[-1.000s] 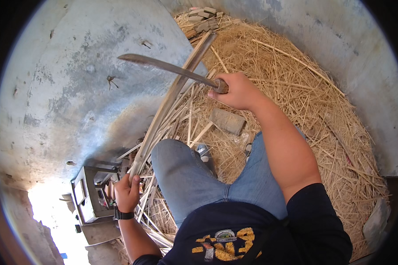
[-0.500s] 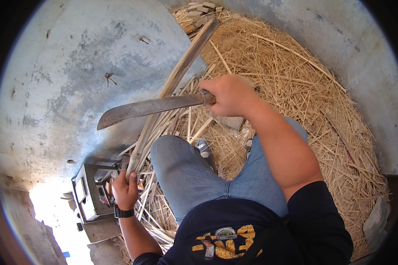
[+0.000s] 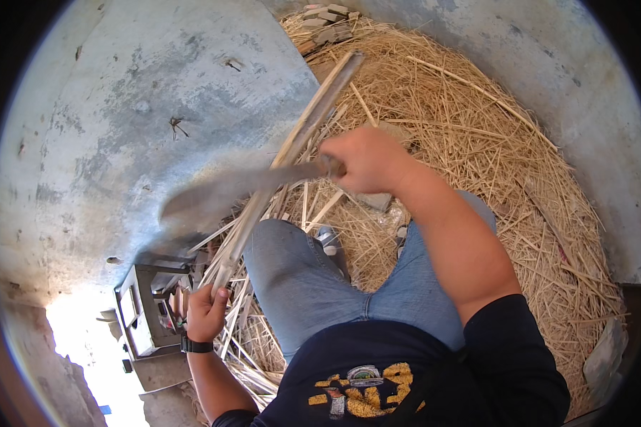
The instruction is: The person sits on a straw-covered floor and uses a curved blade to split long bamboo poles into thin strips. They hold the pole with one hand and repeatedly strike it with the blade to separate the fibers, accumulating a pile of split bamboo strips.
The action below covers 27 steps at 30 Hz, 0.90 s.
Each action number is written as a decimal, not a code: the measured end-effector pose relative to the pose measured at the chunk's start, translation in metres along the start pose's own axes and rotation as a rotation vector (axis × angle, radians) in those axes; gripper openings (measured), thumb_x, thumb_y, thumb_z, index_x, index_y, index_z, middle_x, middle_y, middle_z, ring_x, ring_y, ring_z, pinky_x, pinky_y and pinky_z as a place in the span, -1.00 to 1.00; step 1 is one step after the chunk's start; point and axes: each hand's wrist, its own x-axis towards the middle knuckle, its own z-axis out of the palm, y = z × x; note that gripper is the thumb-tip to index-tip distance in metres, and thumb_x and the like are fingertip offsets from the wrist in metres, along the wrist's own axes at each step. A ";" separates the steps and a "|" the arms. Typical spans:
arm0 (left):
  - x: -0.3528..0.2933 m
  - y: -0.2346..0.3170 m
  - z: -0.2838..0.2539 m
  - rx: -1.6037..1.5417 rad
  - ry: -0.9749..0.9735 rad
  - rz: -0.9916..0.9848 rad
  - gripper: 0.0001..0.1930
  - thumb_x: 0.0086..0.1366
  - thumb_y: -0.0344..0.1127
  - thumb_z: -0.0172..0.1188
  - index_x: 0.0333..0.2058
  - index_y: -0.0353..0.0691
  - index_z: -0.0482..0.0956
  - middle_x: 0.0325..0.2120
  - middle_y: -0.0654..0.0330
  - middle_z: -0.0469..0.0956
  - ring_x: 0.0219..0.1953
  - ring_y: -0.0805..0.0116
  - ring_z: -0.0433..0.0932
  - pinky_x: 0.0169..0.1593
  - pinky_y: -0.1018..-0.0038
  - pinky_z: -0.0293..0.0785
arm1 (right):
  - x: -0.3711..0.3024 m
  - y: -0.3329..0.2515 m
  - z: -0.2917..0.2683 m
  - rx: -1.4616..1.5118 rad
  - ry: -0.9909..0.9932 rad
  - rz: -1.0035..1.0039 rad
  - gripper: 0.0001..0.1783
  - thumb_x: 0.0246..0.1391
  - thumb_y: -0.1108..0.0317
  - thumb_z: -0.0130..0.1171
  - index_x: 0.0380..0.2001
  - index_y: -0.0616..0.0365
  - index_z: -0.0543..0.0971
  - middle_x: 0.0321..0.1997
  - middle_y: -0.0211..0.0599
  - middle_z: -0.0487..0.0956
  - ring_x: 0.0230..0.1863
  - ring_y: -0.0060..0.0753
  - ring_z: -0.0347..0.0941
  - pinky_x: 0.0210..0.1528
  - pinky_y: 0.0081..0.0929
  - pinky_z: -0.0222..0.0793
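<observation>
My right hand point(image 3: 367, 161) is closed round the handle of a machete point(image 3: 242, 186). The long dark blade points left and is smeared by motion. It crosses over a long split wooden strip, which may be bamboo point(image 3: 310, 117), slanting from lower left to upper right. At its lower end my left hand point(image 3: 208, 313) grips that strip, thumb along its near side. Whether the blade touches the strip I cannot tell. My left wrist carries a black watch point(image 3: 196, 344).
Straw-like shavings point(image 3: 470, 128) cover the floor. Thin split strips point(image 3: 238, 349) lie beside my left leg. A small wooden cabinet point(image 3: 146, 309) stands at the left. Blue-grey walls point(image 3: 157, 78) close in both sides, with stacked bricks point(image 3: 327, 18) at the far end.
The machete has dropped slightly and blurred with a swing. The split strip's far end has come down a little nearer to me, and my left hand has shifted slightly.
</observation>
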 end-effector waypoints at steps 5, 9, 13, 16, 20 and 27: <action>0.002 0.011 0.000 0.089 0.164 0.030 -0.51 0.38 -0.01 0.13 -0.56 -0.34 0.42 -0.78 0.15 0.31 -0.66 0.44 0.24 -0.56 0.38 0.17 | 0.003 0.023 0.003 0.197 0.061 0.161 -0.72 0.02 0.13 0.33 -0.33 0.10 0.60 -0.53 -0.30 0.56 -0.45 -0.38 0.50 -0.32 -0.36 0.43; 0.005 0.005 -0.001 0.188 0.248 0.062 -0.51 0.38 -0.01 0.14 -0.57 -0.33 0.40 -0.78 0.12 0.32 -0.70 0.41 0.26 -0.58 0.35 0.16 | 0.002 0.054 -0.012 0.364 0.226 0.434 -0.67 0.02 0.10 0.36 -0.31 0.12 0.59 -0.48 -0.30 0.54 -0.42 -0.37 0.45 -0.31 -0.31 0.39; 0.005 0.006 0.003 0.147 0.244 0.052 -0.50 0.38 0.00 0.14 -0.58 -0.32 0.40 -0.79 0.14 0.32 -0.71 0.43 0.24 -0.59 0.37 0.14 | 0.001 0.037 -0.007 0.353 0.176 0.423 -0.57 0.01 0.05 0.34 -0.15 0.13 0.62 -0.28 -0.14 0.65 -0.19 -0.18 0.59 -0.11 -0.27 0.47; 0.003 0.011 0.007 0.096 0.229 0.038 -0.50 0.37 0.01 0.14 -0.58 -0.31 0.40 -0.80 0.17 0.33 -0.72 0.45 0.24 -0.59 0.39 0.14 | 0.003 0.021 0.000 0.318 0.131 0.304 -0.64 0.00 0.07 0.33 -0.23 0.09 0.62 -0.32 -0.14 0.64 -0.24 -0.14 0.60 -0.16 -0.24 0.48; 0.007 0.026 0.011 0.155 0.198 0.052 -0.51 0.37 0.01 0.15 -0.56 -0.33 0.42 -0.79 0.16 0.34 -0.71 0.43 0.26 -0.59 0.38 0.17 | 0.001 0.003 0.010 0.015 -0.021 0.082 -0.75 -0.04 0.19 0.30 -0.31 0.04 0.59 -0.38 -0.19 0.62 -0.29 -0.08 0.59 -0.21 -0.18 0.48; 0.005 0.024 0.012 0.094 0.204 0.066 -0.51 0.39 0.00 0.13 -0.55 -0.33 0.44 -0.77 0.15 0.38 -0.69 0.45 0.30 -0.57 0.39 0.21 | 0.007 0.024 0.015 0.138 -0.067 0.210 -0.76 -0.05 0.28 0.25 -0.25 0.03 0.60 -0.36 -0.16 0.63 -0.28 -0.10 0.60 -0.19 -0.19 0.50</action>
